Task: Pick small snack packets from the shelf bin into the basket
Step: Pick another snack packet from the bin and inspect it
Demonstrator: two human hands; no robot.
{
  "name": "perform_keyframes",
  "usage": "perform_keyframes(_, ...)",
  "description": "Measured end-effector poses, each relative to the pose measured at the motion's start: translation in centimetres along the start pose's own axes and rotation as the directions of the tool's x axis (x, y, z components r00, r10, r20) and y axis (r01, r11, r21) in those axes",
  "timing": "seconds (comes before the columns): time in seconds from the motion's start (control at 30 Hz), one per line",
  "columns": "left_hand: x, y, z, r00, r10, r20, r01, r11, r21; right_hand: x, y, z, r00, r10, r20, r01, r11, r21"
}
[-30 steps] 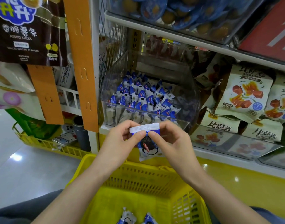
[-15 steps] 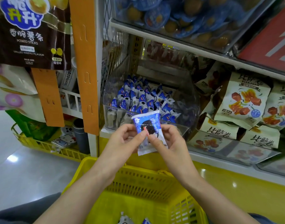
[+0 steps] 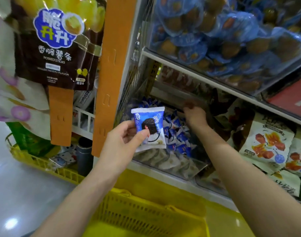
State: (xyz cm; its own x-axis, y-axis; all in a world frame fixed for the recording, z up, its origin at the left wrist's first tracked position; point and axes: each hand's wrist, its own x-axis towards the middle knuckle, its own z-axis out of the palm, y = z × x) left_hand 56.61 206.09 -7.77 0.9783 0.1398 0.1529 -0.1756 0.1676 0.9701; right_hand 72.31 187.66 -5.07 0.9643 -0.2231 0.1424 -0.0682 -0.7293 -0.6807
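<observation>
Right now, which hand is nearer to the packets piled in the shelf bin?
Right. The right hand reaches into the bin, just above the piled packets; the left hand holds one packet up in front of the bin, nearer the camera.

Light was even and fairly bright, with only soft shadows. Left of the orange post (image 3: pixel 110 74), two white glare patches lay on the glossy floor (image 3: pixel 26 194), and the potato-stick bag (image 3: pixel 57 48) carried streaks of sheen. Right of the post the shelf recess was dim, and the right hand (image 3: pixel 195 115) inside it was smeared by motion. The snack packet (image 3: pixel 148 129), just right of the post, was sharpest. The post bowed markedly; the upper corners were soft.
</observation>
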Motion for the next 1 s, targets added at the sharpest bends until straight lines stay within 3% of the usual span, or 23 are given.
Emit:
perform_keyframes(0.07,0.4,0.2,-0.4,1.0,0.005,0.002,-0.005,1.0,-0.006,2.2,0.7,0.9,0.995,0.075,0.061,-0.066,0.987,-0.15)
perform_keyframes(0.53,1.8,0.1,-1.1,1.0,0.014,0.006,-0.013,1.0,-0.022,9.5,3.9,4.2,0.974,0.142,0.177,-0.089,0.956,-0.28)
perform_keyframes(0.67,1.7,-0.1,-1.0,1.0,-0.002,-0.013,0.001,0.998,-0.059,8.9,2.5,3.2,0.997,0.071,-0.007,-0.07,0.963,-0.261)
perform_keyframes(0.77,1.6,-0.1,-1.1,0.998,-0.04,-0.047,0.037,0.997,-0.072,7.0,-0.3,1.6,0.982,-0.073,-0.175,0.032,0.973,-0.227)
perform_keyframes(0.83,1.5,-0.2,-1.0,0.996,-0.071,-0.062,0.066,0.995,-0.068,4.5,-2.4,0.4,0.965,-0.169,-0.202,0.127,0.971,-0.205)
perform_keyframes(0.9,1.4,-0.4,-1.0,0.993,-0.096,-0.068,0.092,0.994,-0.062,1.3,-4.0,-0.9,0.962,-0.23,-0.147,0.218,0.971,-0.097)
perform_keyframes(0.93,1.3,-0.5,-0.9,0.991,-0.113,-0.069,0.109,0.992,-0.065,-0.7,-4.6,-1.4,0.977,-0.201,-0.078,0.206,0.976,0.068)
perform_keyframes(1.0,1.3,-0.6,-0.8,0.981,-0.181,-0.072,0.173,0.979,-0.107,-4.9,-5.1,-2.2,0.981,-0.117,0.154,0.045,0.912,0.407)
